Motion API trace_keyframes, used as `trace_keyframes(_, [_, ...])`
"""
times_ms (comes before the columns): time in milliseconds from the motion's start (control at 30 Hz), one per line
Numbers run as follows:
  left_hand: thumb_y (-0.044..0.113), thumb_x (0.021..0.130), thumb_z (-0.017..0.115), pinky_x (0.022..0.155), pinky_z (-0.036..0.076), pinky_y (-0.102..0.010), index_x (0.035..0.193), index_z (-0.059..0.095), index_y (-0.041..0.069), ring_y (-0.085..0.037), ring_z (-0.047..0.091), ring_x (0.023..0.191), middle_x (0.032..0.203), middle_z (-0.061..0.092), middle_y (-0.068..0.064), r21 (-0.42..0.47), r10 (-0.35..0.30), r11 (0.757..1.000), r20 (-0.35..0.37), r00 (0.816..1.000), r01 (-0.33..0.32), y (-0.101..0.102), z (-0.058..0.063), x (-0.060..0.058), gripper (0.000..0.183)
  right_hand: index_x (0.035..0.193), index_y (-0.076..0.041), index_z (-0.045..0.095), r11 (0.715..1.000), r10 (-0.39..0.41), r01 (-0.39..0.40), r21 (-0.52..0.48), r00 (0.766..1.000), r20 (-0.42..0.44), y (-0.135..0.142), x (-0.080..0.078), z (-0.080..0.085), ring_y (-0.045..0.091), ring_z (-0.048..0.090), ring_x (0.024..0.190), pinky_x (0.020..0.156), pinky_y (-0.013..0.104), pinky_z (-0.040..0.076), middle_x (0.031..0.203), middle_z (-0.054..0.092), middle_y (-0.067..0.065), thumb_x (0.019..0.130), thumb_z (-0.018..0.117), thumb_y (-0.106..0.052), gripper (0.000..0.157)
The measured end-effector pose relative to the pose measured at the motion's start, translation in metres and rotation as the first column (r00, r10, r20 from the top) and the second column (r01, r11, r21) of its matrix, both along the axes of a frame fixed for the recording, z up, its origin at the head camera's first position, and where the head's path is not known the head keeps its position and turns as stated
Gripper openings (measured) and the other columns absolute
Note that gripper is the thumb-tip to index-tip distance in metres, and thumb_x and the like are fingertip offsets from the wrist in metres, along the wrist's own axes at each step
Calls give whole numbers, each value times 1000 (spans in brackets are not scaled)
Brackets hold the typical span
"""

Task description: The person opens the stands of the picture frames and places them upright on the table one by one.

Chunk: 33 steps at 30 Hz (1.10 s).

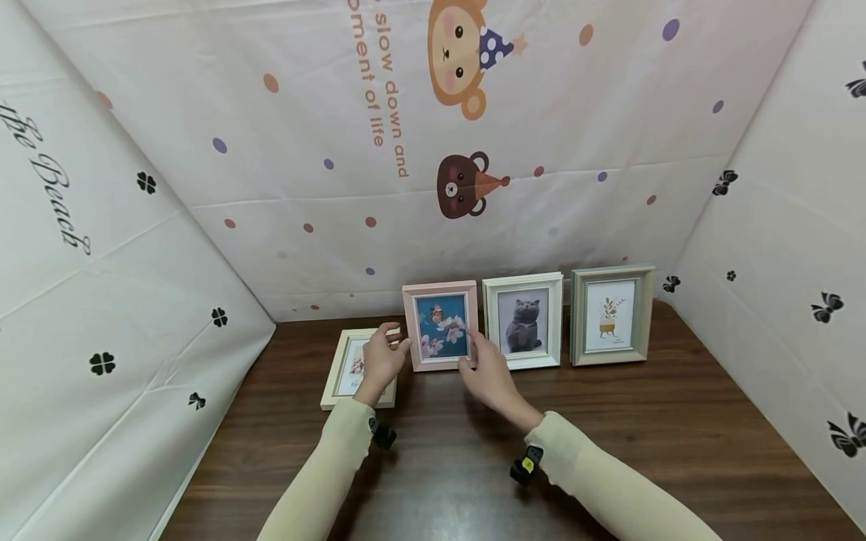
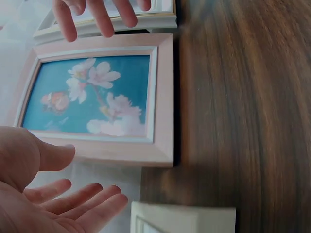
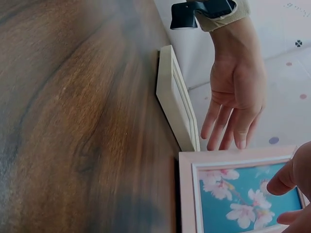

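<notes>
A pink picture frame with a blossom photo stands upright against the back wall. My left hand is by its left side, fingers spread and thumb toward the frame, above a cream frame that lies face up on the table. Close to the pink frame's right edge, my right hand has its fingers loosely extended. In the left wrist view, the pink frame sits between left hand and right hand, neither gripping it. Whether fingertips touch its edges is unclear.
Right of the pink frame stand a white frame with a grey cat picture and a grey-green frame with a potted plant picture. Printed cloth walls enclose the dark wooden table at the back and both sides.
</notes>
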State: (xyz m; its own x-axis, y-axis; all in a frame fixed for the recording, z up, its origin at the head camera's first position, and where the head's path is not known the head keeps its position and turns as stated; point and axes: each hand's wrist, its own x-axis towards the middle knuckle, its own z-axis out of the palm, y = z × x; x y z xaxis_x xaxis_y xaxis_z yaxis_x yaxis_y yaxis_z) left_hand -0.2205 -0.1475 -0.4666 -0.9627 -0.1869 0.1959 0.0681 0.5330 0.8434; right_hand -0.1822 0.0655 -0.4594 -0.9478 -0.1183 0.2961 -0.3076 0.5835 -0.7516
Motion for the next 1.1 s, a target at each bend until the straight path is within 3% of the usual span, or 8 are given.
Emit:
trace_keyframes(100, [12,96,73,83,60,-47,134,61,1,-37,72,106,121,70,-26,-20,-2,1000,-14,1000,2,-10,1,5,41,151,1,47,999,43,-43,19,999,-10,-6,1,3,27,54,76,69,41,45,89,60,16,93,65,-4,60])
trace_keyframes(200, [13,97,72,85,60,-49,133,62,1,-39,72,106,120,70,-27,-34,-15,999,-35,999,14,-21,3,11,40,149,3,48,996,88,-87,28,996,-27,-14,2,7,35,65,102,87,49,53,119,66,21,95,66,-7,57])
trace_keyframes(300, [17,98,72,87,59,-50,132,63,1,-39,72,106,119,71,-26,-64,-23,998,-50,998,19,-33,8,17,39,147,4,49,990,142,-142,26,989,-29,-22,4,13,40,62,118,100,55,50,143,57,24,98,65,-11,54])
trace_keyframes(467, [21,99,71,88,59,-49,130,64,1,-39,72,106,119,71,-26,-111,-30,994,-68,997,22,-53,14,22,38,146,3,50,975,220,-217,44,974,-55,-35,2,20,38,57,128,104,55,48,143,57,23,99,64,-12,52])
trace_keyframes(667, [26,99,71,91,57,-51,129,65,1,-40,71,109,120,70,-28,-144,-15,990,-87,996,2,-73,21,28,39,147,2,50,968,247,-243,63,966,-69,-52,0,31,39,64,113,96,54,51,138,61,23,98,63,-10,52])
trace_keyframes(800, [28,99,71,91,57,-52,130,65,3,-40,70,110,122,69,-27,-155,-7,988,-97,995,-9,-84,25,32,40,150,1,47,960,275,-272,64,960,-58,-64,2,39,36,60,123,104,51,48,142,59,20,99,62,-13,55])
trace_keyframes(1033, [25,100,70,92,56,-52,132,63,0,-40,70,110,121,70,-27,-181,11,983,-119,993,-33,-105,29,40,41,154,-7,44,953,295,-293,75,955,-17,-82,0,46,32,64,106,88,48,53,135,61,18,102,60,-19,55])
trace_keyframes(1100, [25,100,70,92,56,-51,132,63,-1,-39,70,109,120,70,-27,-189,25,981,-119,993,-47,-111,29,42,41,153,-7,45,952,294,-290,93,955,-32,-87,-1,47,31,63,112,92,49,53,139,60,17,102,61,-19,55])
